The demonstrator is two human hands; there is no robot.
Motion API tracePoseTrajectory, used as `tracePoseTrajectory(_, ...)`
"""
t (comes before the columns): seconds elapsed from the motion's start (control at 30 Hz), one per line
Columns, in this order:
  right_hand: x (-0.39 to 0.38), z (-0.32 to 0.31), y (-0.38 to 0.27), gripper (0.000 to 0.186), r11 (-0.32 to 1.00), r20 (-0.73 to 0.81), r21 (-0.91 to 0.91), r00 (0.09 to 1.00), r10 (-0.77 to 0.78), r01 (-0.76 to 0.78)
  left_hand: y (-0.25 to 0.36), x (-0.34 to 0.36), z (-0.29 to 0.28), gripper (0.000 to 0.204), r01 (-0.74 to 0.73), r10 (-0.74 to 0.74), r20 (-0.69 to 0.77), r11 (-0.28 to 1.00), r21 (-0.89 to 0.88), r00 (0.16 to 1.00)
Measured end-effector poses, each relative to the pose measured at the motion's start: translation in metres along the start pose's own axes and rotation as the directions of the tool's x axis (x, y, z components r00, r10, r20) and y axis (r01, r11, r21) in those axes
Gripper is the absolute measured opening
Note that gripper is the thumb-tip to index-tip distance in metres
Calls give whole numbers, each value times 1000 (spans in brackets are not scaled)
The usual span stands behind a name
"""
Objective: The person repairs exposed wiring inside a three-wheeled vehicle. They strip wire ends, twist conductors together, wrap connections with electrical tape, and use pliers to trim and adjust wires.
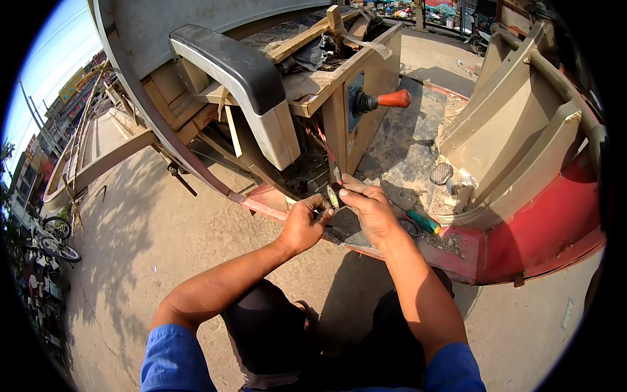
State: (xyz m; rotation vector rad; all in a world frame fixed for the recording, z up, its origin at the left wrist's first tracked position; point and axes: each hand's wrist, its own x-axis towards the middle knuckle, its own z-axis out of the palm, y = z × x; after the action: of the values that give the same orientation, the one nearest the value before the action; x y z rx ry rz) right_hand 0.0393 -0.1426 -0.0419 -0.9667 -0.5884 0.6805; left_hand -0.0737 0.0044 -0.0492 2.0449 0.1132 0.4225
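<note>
While the left hand (305,224) pinched a small dark roll (333,196) by its left edge, the right hand (371,208) gripped the opposite side. Its pale, labelled face pointed leftward, the long axis of that visible oval nearly upright. Red wire (332,157) rose just beyond, beside a tan box (356,140); a green-handled tool (423,222) lay rightward.

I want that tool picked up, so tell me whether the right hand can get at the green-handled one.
Probably yes: the green-handled tool lies just right of the right hand, uncovered from above, though that hand is busy at the round black item.
</note>
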Motion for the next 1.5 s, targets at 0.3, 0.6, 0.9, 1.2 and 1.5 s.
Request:
tracePoseTrajectory(0.3,7,15,7,38,936,0,-336,994,-114,107,3,3,-1,36,93,-105,-112,990,-106,988)
tracePoseTrajectory(0.6,-5,6,6,42,931,-21,-253,963,268,-265,31,7,-2,42,357,-451,-26,740,-570,892)
tracePoseTrajectory(0.9,-5,2,-3,47,840,-17,-494,968,250,-226,13,2,-17,42,366,-389,74,765,-530,918)
tracePoseTrajectory(1.2,-6,4,-17,28,995,68,-82,996,57,-52,-3,4,-11,30,175,-184,-13,950,-260,983)
tracePoseTrajectory(1.5,3,15,-6,44,943,18,-321,996,-87,88,3,2,-7,21,175,-173,24,969,-172,985)
